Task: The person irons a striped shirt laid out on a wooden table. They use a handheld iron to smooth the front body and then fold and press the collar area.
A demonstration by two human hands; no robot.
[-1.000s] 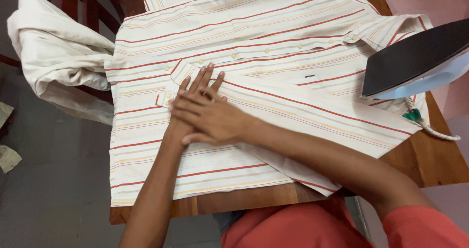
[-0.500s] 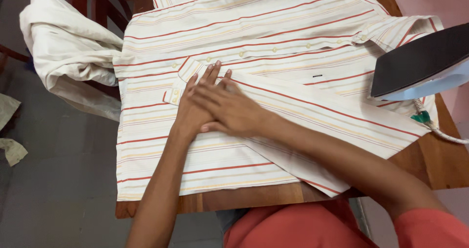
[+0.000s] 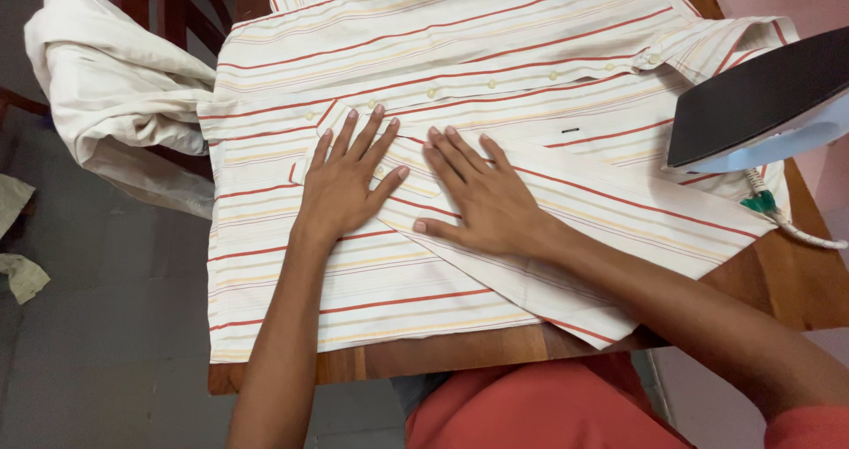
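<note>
Striped shirt (image 3: 495, 69) flat on wooden table (image 3: 778, 281), sleeve (image 3: 619, 228) folded diagonally (cuff leftward), left hand (image 3: 340, 188), right hand (image 3: 486, 201) spread flat.

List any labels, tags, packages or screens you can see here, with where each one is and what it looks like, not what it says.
Small dark label: a tiny flat rectangle sewn on the striped shirt, right of the right hand, too small to read.
Green tag: a small teal piece on the iron cord below the iron.
No packages or screens in view.
</note>
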